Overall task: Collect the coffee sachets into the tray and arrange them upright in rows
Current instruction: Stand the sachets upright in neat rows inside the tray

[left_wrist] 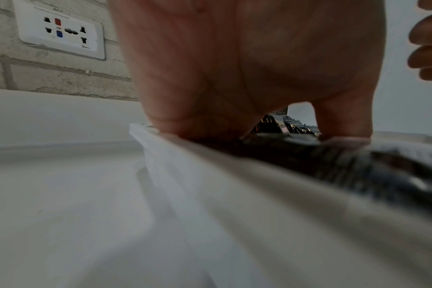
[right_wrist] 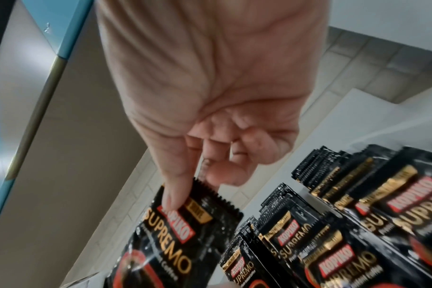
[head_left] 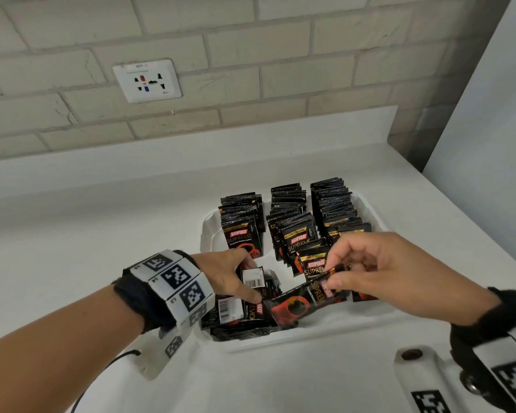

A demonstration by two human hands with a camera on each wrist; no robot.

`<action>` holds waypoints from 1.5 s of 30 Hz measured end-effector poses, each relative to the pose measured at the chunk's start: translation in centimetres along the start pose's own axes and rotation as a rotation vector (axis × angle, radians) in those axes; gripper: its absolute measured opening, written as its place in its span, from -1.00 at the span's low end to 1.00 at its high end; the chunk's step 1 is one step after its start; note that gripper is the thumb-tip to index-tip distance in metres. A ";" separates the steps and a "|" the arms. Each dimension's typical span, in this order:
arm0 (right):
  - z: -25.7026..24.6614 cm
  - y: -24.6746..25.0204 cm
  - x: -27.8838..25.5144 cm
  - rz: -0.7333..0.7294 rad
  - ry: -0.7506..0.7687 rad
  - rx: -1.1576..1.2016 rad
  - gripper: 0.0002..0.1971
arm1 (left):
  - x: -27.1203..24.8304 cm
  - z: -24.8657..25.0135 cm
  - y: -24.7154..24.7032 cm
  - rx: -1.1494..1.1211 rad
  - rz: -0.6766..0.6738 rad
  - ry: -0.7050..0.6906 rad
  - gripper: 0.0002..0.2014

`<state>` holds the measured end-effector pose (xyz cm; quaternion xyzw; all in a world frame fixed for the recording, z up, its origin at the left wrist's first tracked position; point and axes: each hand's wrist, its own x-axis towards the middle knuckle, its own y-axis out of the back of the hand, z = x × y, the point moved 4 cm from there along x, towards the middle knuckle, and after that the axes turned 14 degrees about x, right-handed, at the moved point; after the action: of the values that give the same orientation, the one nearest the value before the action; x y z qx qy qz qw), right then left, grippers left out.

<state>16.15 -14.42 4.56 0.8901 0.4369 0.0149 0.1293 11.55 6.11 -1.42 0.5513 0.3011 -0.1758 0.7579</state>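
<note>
A white tray [head_left: 205, 231] on the counter holds three rows of upright black Kopiko sachets [head_left: 289, 210]. A loose pile of sachets [head_left: 236, 314] lies flat in the tray's front left corner. My left hand [head_left: 251, 278] reaches into that pile, and its thumb and fingers grip a few sachets, one showing a barcode. My right hand [head_left: 331, 277] pinches the top edge of a single sachet [head_left: 301, 302], which hangs tilted over the tray's front. In the right wrist view the thumb and forefinger [right_wrist: 197, 187] pinch this sachet [right_wrist: 175, 243] beside the standing rows [right_wrist: 345, 243]. The left wrist view shows my left hand [left_wrist: 271, 134] resting over the tray rim [left_wrist: 160, 140].
The tray sits on a white countertop [head_left: 87, 234] against a brick wall with a socket plate [head_left: 147, 80]. A white panel [head_left: 489, 129] closes the right side. A white bracket [head_left: 423, 371] shows at the bottom right, near my right wrist.
</note>
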 end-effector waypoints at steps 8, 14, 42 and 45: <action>2.0 0.0 -1.4 0.023 0.005 0.041 -0.76 | 0.0 -0.1 0.4 0.042 -0.018 0.006 -0.22; 2.2 0.3 -1.4 0.035 0.010 0.061 -0.77 | -0.3 -0.1 0.4 0.059 -0.022 -0.015 -0.51; 2.1 1.7 -1.5 0.106 0.111 0.308 -0.56 | -3.3 -2.4 4.2 -0.416 0.016 -0.177 -0.60; 2.3 2.4 -1.1 0.201 0.140 0.513 -0.43 | -4.4 -2.2 4.2 -0.767 0.162 -0.221 -0.35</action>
<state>17.59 -17.19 2.98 0.9295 0.3436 -0.0221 -0.1326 10.12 9.30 4.07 0.2283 0.2171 -0.0488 0.9478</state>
